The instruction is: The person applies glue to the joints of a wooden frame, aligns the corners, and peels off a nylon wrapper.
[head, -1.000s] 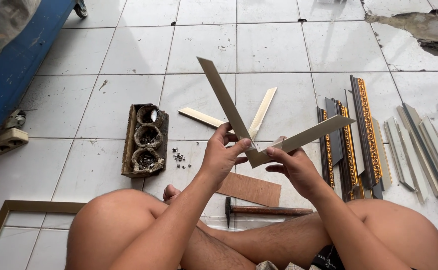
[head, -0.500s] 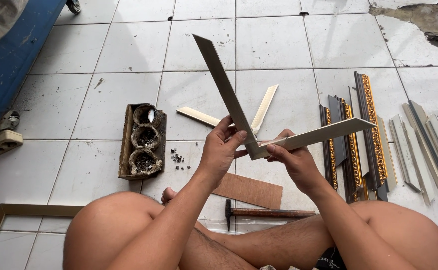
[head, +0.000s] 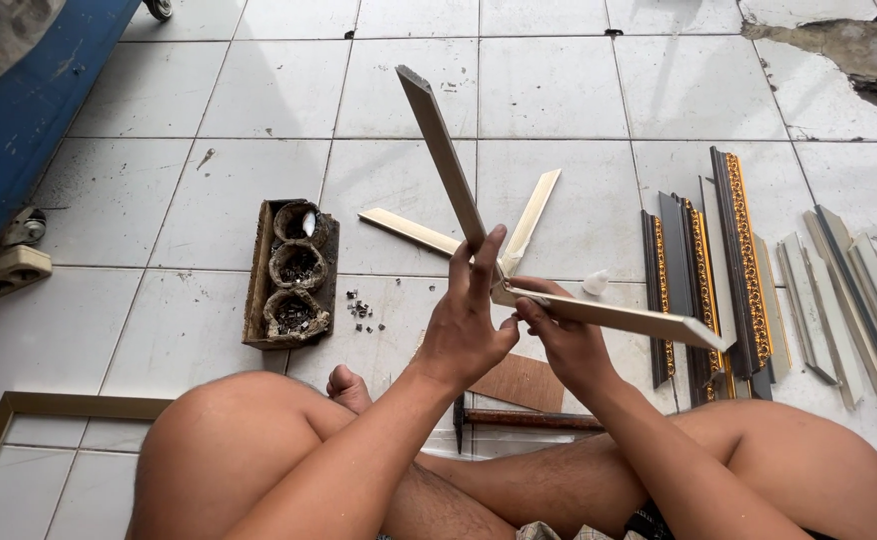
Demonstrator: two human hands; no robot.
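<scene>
I sit cross-legged on a white tiled floor. My left hand (head: 469,325) grips a pale moulding strip (head: 444,155) that rises up and to the left. My right hand (head: 564,335) holds a second pale strip (head: 624,318) that runs out to the right, almost level. The two mitred ends meet between my hands in a corner joint. Two more pale strips (head: 414,232) lie in a V on the floor behind them.
A dark wooden box (head: 294,270) with three round cups of small fasteners lies left of my hands. A hammer (head: 529,420) and a brown board (head: 524,382) rest by my legs. Dark gold-patterned mouldings (head: 739,250) and grey strips (head: 849,290) lie at right. A finished frame corner (head: 9,425) shows lower left.
The right strip has swung down from pointing up-right to nearly level, widening the angle between the two strips. My left hand's fingers have straightened along its strip.
</scene>
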